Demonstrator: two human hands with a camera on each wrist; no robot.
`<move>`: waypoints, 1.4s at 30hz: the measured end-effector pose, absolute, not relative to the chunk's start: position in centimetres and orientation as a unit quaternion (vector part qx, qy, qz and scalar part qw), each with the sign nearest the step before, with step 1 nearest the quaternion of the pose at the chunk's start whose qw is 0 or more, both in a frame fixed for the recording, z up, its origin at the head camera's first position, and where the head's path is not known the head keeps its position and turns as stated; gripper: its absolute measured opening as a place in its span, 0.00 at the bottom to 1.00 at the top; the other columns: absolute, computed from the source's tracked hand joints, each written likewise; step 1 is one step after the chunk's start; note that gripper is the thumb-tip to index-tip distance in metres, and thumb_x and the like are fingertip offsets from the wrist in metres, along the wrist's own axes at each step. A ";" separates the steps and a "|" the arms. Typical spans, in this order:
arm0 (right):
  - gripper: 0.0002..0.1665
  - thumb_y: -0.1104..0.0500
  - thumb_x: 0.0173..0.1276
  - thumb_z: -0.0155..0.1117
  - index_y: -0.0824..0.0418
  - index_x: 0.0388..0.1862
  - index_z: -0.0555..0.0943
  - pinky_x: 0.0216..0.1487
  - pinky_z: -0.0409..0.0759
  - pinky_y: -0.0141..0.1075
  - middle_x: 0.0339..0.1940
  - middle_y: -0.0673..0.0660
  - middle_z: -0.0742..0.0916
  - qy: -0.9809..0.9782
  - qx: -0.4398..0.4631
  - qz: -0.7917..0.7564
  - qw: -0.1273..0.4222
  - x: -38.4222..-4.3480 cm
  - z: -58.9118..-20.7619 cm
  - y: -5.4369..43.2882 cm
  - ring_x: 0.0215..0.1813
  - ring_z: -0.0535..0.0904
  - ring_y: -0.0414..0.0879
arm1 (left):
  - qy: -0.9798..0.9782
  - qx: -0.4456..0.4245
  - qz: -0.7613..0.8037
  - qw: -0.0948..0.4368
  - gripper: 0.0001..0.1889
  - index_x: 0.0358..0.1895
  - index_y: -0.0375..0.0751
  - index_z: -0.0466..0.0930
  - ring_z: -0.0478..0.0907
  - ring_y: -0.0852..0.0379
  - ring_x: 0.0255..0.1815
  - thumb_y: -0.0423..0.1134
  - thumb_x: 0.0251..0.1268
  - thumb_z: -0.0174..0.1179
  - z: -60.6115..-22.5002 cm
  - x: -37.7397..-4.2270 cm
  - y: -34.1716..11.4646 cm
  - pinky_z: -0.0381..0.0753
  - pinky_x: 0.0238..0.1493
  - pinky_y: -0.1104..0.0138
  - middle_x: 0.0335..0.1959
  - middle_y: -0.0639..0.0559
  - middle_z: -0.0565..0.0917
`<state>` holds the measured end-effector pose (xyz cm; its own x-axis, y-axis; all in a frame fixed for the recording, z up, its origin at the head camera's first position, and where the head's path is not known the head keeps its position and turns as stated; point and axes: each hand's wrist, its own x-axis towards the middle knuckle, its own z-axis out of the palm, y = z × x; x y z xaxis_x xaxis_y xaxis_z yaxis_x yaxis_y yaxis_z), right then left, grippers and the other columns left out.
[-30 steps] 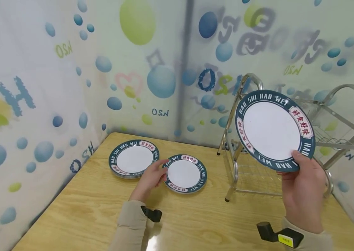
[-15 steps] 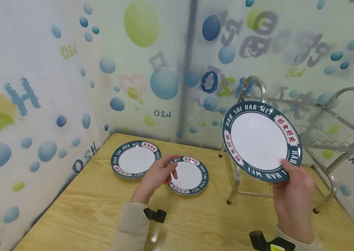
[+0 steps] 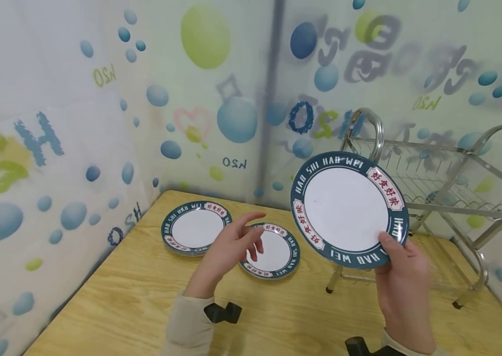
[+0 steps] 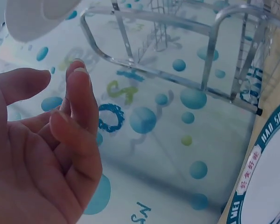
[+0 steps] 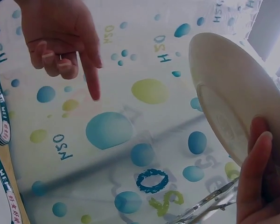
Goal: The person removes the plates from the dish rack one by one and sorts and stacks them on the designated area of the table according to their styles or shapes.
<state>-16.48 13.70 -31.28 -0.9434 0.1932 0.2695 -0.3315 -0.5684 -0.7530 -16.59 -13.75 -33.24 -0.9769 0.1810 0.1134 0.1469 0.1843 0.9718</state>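
Observation:
My right hand [image 3: 404, 289] pinches the lower right rim of a white plate [image 3: 344, 210] with a dark green lettered border, thumb on its face and fingers behind. The plate is held up, tilted toward the head camera; its plain underside shows in the right wrist view. My left hand [image 3: 228, 249] hovers with loosely bent fingers and holds nothing. Behind it on the table lie a stack of matching plates [image 3: 195, 227] on the left and another matching plate [image 3: 273, 252] beside it, each partly covered by the hand in the head view.
A two-tier metal dish rack [image 3: 446, 202] stands on the wooden table [image 3: 121, 306] at the right, partly behind the held plate. Patterned curtains [image 3: 242, 163] close in the back and left sides.
My right hand has brought the plate to the left and slightly down. My left hand has lifted off from beside the plate on the table and moved a little up and right.

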 end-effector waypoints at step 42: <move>0.26 0.50 0.65 0.53 0.64 0.57 0.69 0.25 0.76 0.32 0.30 0.55 0.83 -0.659 0.073 0.747 0.047 -17.5 -34.1 10.2 0.25 0.76 0.44 | 0.661 0.251 0.707 -0.023 0.29 0.69 0.51 0.45 0.71 0.44 0.17 0.33 0.68 0.43 -32.3 -15.7 -12.8 0.69 0.18 0.62 0.20 0.45 0.76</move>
